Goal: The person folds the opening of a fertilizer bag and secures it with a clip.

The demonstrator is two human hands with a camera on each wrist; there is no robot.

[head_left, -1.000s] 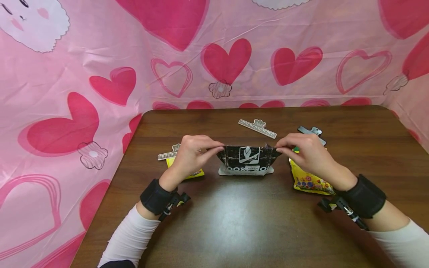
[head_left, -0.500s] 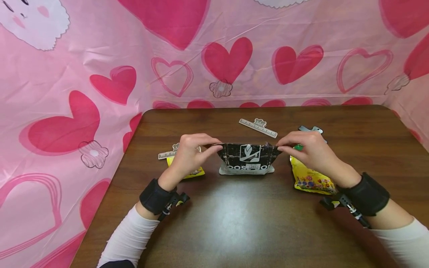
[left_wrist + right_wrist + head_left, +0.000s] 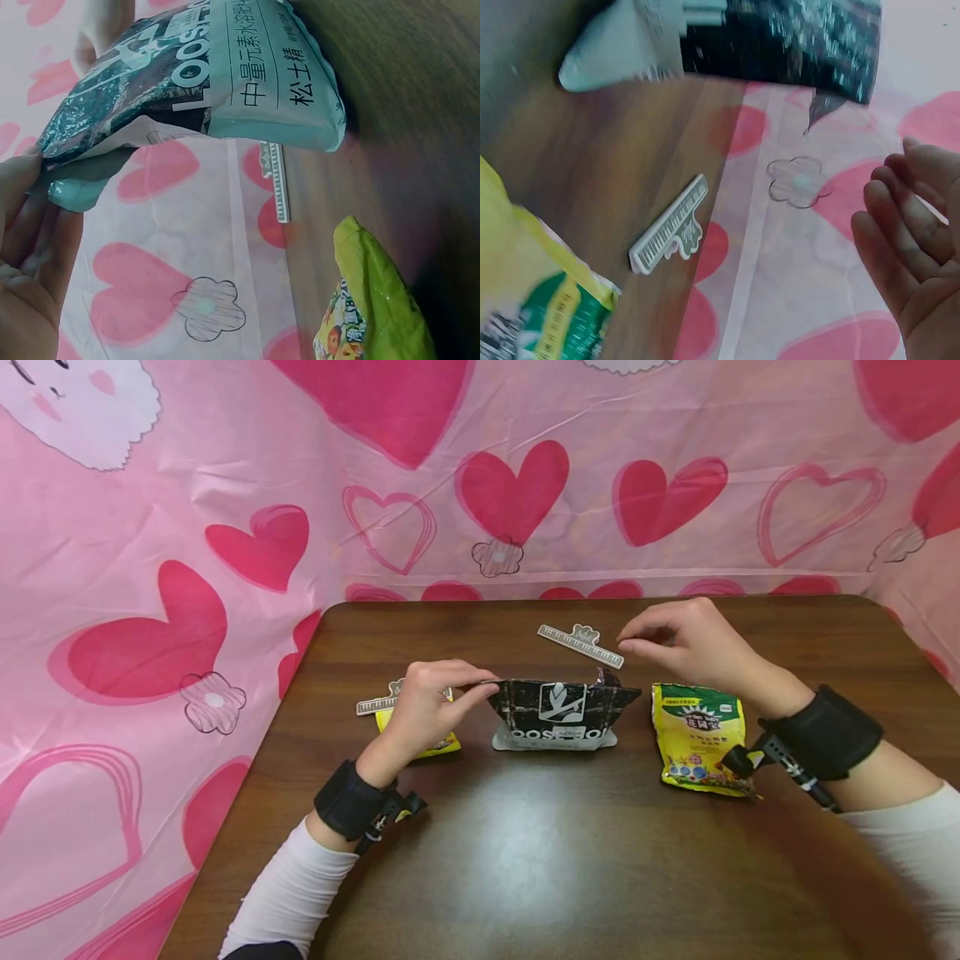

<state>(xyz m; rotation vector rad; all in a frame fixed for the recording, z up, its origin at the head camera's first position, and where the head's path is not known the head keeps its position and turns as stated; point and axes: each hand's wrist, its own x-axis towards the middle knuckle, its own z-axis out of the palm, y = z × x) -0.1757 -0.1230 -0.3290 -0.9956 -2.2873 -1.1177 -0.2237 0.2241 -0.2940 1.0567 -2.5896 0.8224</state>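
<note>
A black-and-white bag (image 3: 562, 714) printed with a plant mark stands in the middle of the table. My left hand (image 3: 427, 703) pinches the top left corner of this bag between thumb and fingers, as the left wrist view also shows on the bag (image 3: 255, 75). A loose dark flap sticks up at its right top corner. My right hand (image 3: 701, 639) is in the air behind and to the right of the bag, holding nothing, its fingers relaxed. Just left of its fingertips lies a clip with a piano-key pattern (image 3: 581, 647).
To the right, a yellow and green bag (image 3: 697, 743) lies on the brown table (image 3: 517, 860). Another yellow bag (image 3: 442, 747) and a second piano-key clip (image 3: 375, 704) are partly covered by the left hand. A pink heart-print cloth (image 3: 525, 585) hangs behind.
My right hand has let go of the bag's right top corner and moved up toward the far side. The left hand keeps its pinch. The right yellow bag is now more exposed.
</note>
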